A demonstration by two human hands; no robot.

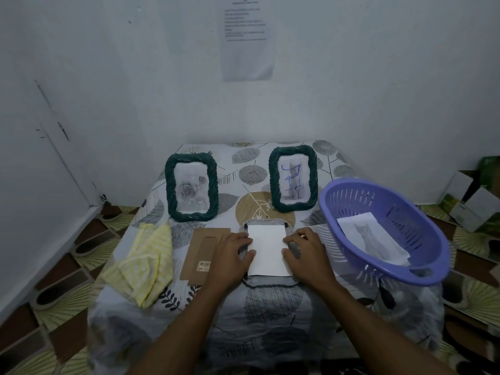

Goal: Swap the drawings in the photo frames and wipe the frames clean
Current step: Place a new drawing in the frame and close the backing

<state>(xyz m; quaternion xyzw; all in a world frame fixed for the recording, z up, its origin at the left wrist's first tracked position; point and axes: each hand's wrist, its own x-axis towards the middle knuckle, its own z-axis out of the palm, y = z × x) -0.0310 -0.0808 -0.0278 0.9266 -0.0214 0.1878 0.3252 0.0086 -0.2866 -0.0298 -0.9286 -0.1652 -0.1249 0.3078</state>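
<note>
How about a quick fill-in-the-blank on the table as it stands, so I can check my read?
1. The ____ cloth lies left of the cardboard backing.
2. A cat drawing lies in the ____ basket.
3. The left hand and right hand touch a ____ sheet on the flat-lying frame.
4. The rose frame stands ____ of the blue-sketch frame.

Missing words: yellow, purple, white, left.

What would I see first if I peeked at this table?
Probably the big purple basket on the right, with a cat drawing lying in it. Then two green frames standing at the back: the left frame shows roses, the right frame blue scribbles. In front, the left hand and right hand rest on a white paper.
</note>
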